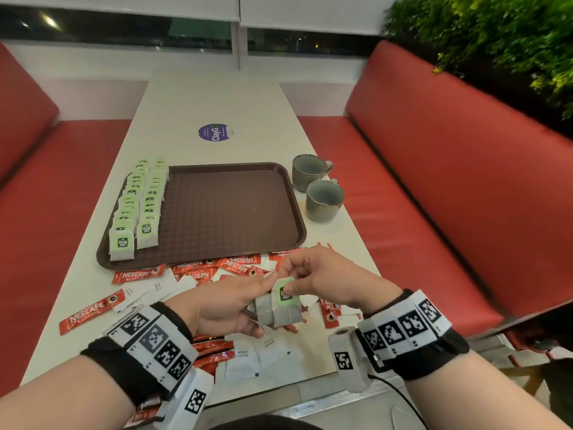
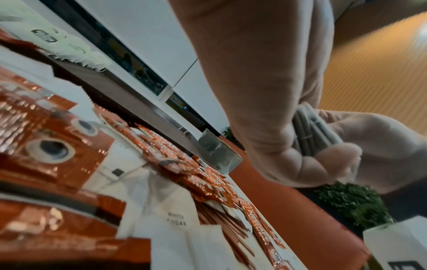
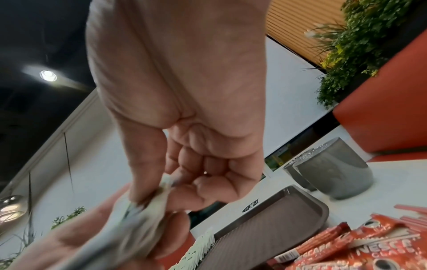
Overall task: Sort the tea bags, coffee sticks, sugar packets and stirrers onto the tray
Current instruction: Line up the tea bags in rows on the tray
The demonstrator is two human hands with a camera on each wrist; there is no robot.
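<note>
My left hand point(image 1: 231, 301) grips a small stack of grey tea bags point(image 1: 273, 313) above the table's near end; the same tea bags point(image 2: 309, 131) show edge-on between its fingers. My right hand point(image 1: 313, 274) pinches the green-labelled front tea bag point(image 1: 284, 295) at its top; this tea bag point(image 3: 148, 204) is blurred in the right wrist view. A brown tray point(image 1: 229, 212) lies ahead, with two rows of tea bags point(image 1: 138, 203) along its left side. Red coffee sticks point(image 1: 139, 274), white sugar packets point(image 1: 248, 358) and thin red stirrers point(image 1: 324, 245) lie scattered below the tray.
Two grey-green cups point(image 1: 322, 198) stand just right of the tray. A round purple sticker point(image 1: 214, 132) is farther up the white table point(image 1: 210, 100). Red benches point(image 1: 434, 169) flank both sides, and a plant point(image 1: 496, 35) fills the far right corner.
</note>
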